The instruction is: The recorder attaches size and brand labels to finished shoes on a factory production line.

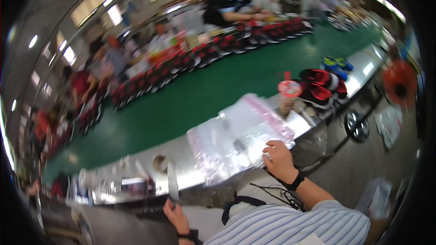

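My left hand [176, 216] is low in front of the metal table edge, fingers curled. A pale strip [172, 180] runs from beside a tape roll [160, 164] down toward its fingertips; blur hides what they hold. My right hand [279, 161] is at the near right corner of a stack of clear plastic bags [240, 136] with pink edges. Its fingers are loosely bent and slightly apart, with nothing visibly gripped. The bags lie flat on the metal strip and overlap the green belt.
A drink cup [288, 96], black-and-red shoes [320, 88] and blue-green shoes [337, 66] stand at right. Beyond the green belt [218, 86] runs a long row of shoes [181, 61], with people at work behind. An orange fan [399, 83] stands far right.
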`<state>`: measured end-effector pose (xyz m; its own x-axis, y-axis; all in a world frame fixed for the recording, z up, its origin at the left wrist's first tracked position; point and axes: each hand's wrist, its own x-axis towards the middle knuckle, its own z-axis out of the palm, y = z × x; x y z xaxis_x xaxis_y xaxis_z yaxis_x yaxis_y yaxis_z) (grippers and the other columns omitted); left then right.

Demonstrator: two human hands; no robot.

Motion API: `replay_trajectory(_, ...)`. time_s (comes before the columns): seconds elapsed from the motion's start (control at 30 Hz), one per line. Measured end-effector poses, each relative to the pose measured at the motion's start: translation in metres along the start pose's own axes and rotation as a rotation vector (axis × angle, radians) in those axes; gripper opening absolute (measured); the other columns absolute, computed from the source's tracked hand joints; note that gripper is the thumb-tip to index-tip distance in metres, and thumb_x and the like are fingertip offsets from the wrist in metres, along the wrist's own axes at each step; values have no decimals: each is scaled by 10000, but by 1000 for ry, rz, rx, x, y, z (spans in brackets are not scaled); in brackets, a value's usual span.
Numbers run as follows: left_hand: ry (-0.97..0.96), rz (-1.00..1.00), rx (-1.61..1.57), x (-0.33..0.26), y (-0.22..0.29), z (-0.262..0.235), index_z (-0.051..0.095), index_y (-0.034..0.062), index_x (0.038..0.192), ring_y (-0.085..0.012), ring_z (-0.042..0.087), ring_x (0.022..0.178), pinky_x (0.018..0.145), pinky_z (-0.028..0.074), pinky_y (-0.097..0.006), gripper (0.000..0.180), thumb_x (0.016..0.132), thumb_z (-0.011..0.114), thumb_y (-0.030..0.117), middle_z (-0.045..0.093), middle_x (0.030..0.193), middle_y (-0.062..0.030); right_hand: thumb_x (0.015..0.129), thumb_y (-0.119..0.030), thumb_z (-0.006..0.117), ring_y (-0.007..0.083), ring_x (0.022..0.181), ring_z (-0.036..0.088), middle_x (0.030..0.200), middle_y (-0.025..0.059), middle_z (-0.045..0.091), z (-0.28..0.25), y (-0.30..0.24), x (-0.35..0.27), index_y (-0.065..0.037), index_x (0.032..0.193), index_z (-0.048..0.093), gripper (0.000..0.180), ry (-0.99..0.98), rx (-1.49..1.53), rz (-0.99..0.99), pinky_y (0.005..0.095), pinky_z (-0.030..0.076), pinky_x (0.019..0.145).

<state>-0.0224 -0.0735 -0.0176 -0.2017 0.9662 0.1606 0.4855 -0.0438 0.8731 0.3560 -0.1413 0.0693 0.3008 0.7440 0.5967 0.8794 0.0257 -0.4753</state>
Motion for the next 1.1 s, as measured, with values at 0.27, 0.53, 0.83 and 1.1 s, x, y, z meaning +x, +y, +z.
replay_trajectory(0.27,-158,381,714,96,37,59,282,1,1315,-431,300,1203,974,261,-510,778,728,625,378,323,1305,-273,695,-14,584,329,945,493,1000,167,523,5,-9,6,-1,837,562,144,-81,-66,-7,400,406,794)
replay_trajectory(0.53,-322,324,728,116,10,101,338,63,1303,-397,171,1289,930,172,-670,682,770,559,425,235,1364,-263,645,-105,657,286,892,526,951,108,560,23,-2,8,-70,777,585,154,-65,-34,-97,392,422,761)
replay_trajectory(0.83,-605,347,579,150,57,116,429,10,1211,-370,245,1258,934,240,-619,579,774,569,362,290,1342,-234,657,-133,657,268,870,526,949,93,556,25,6,1,-82,774,583,147,-77,-67,-90,383,409,775)
replay_trajectory(1.1,-153,363,94,54,20,25,562,-36,977,-299,542,880,757,437,-359,225,839,530,139,571,997,-186,680,-186,644,256,858,525,928,60,567,31,20,-8,-86,751,596,132,-155,-60,-80,378,407,767)
